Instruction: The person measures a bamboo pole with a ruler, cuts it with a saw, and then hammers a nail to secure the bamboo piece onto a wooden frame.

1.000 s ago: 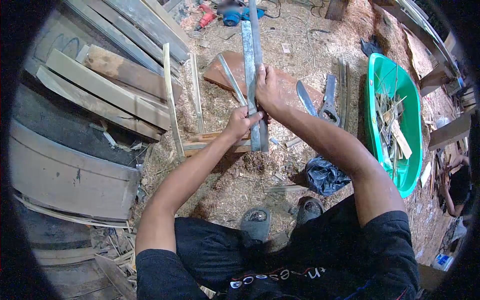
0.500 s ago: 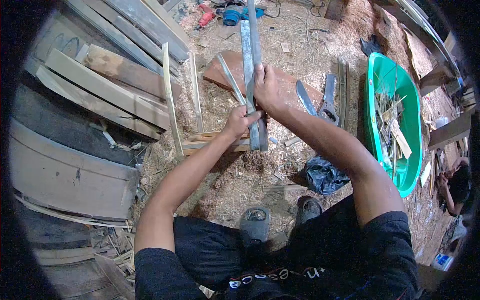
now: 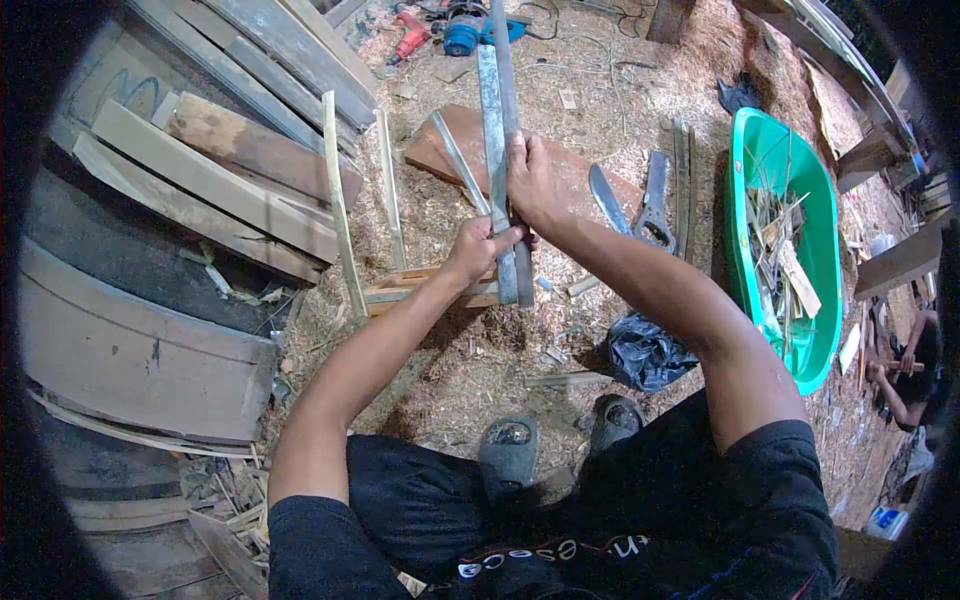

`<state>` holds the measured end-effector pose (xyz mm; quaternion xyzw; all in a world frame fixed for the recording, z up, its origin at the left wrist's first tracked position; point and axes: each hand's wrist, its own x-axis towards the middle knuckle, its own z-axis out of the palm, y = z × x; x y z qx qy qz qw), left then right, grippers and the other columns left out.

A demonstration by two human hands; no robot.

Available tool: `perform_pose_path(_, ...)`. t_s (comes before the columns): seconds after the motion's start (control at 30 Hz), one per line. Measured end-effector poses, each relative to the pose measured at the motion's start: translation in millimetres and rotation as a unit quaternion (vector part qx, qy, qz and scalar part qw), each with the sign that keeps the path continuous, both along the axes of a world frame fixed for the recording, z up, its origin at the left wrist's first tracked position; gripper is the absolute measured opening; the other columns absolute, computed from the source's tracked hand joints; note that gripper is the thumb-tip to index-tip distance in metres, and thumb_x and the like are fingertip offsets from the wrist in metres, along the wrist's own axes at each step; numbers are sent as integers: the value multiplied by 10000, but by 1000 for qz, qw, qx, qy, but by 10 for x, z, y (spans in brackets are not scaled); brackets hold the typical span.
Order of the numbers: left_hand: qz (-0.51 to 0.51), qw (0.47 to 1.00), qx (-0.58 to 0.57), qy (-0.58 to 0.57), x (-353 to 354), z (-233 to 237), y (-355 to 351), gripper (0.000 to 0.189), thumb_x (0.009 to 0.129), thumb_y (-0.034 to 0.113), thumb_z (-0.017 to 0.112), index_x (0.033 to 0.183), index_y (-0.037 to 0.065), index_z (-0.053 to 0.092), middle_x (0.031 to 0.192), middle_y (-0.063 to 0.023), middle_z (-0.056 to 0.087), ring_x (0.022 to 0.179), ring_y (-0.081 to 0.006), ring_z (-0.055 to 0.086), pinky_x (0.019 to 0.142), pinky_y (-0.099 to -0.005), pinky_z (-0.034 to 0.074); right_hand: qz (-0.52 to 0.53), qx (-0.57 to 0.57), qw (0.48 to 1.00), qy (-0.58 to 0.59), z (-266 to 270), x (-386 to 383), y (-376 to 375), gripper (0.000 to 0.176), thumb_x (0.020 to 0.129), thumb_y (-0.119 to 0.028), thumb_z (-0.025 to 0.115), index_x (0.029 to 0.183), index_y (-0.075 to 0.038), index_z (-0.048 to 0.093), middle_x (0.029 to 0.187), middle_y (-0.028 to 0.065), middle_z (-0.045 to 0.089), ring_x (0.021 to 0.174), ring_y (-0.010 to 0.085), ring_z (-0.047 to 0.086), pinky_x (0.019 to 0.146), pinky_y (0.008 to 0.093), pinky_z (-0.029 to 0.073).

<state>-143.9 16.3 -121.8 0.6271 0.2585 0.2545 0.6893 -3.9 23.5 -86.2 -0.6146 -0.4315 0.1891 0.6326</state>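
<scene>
My left hand [image 3: 478,250] is closed around the lower part of a mottled grey slat [image 3: 491,100], its thumb pointing right across it. Just above and to the right, my right hand [image 3: 533,182] grips a longer, darker grey slat [image 3: 503,72] that lies alongside the first. Both slats stand nearly upright in the view, side by side. Left of them a thinner strip [image 3: 459,160] slants down toward my left hand; whether it is held cannot be made out. Behind my left wrist is a small wooden frame [image 3: 400,292] with upright strips. A reddish board [image 3: 585,188] lies beyond my hands.
A machete [image 3: 606,195] and a handsaw [image 3: 655,200] lie right of the board. A green tub [image 3: 741,215] holds wood scraps. Planks [image 3: 215,185] are stacked left. Power tools [image 3: 462,36] lie at the back. Another person's hands [image 3: 885,372] show far right.
My hands and the slats have hardly moved, with only a slight shift of the view. At far right, the other person's hands have changed position, now around a small piece of wood.
</scene>
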Motion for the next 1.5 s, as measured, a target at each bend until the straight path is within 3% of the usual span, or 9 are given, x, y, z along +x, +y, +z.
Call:
perform_pose_path(0.17, 6, 999, 30, 28, -10, -310, 164, 127, 920, 124, 655, 898, 6, 696, 803, -8, 687, 678, -86, 586, 625, -251, 467, -2, -47, 999, -10, -10, 28, -18, 353, 1042, -338, 358, 1078, -9, 480, 918, 259, 580, 868, 417, 581, 785, 495, 445)
perform_pose_path(0.4, 6, 1000, 6, -17, 13, -57, 50, 135, 922, 100, 633, 945, -13, 705, 865, -42, 712, 761, -108, 636, 715, -271, 511, -31, -46, 998, 2, 20, -6, 20, 363, 1041, -340, 352, 1055, -3, 487, 944, 290, 588, 893, 465, 582, 795, 518, 444)
perform_pose_path(0.5, -21, 1000, 18, 2, -3, 36, 36, 100, 920, 153, 665, 920, 54, 646, 827, 41, 621, 724, -57, 540, 659, -239, 440, -30, -67, 996, -43, 48, 31, 4, 360, 1040, -336, 360, 1050, -2, 494, 932, 283, 594, 898, 467, 589, 795, 514, 450)
perform_pose_path(0.6, -5, 1000, 7, -9, 14, -54, 57, 142, 920, 91, 628, 974, -19, 699, 897, -74, 722, 804, -137, 666, 759, -290, 530, -26, -52, 998, -17, 13, 25, 56, 360, 1039, -336, 366, 1045, 2, 491, 936, 287, 594, 895, 472, 585, 792, 516, 450)
perform_pose_path(1.2, -15, 1000, 17, -15, 41, -191, 123, 150, 923, 111, 641, 982, -8, 710, 923, -53, 727, 801, -114, 657, 763, -273, 525, -3, -54, 998, 20, -105, 102, 186, 381, 1027, -361, 377, 1002, 2, 488, 928, 289, 590, 892, 470, 584, 786, 523, 442)
perform_pose_path(1.5, -24, 1000, -3, -18, 22, -106, 67, 165, 924, 94, 631, 1018, -32, 681, 915, -93, 722, 824, -154, 676, 776, -296, 545, -12, -40, 999, 2, 3, 68, 71, 358, 1019, -331, 419, 1021, 12, 519, 931, 272, 597, 888, 418, 603, 796, 488, 460)
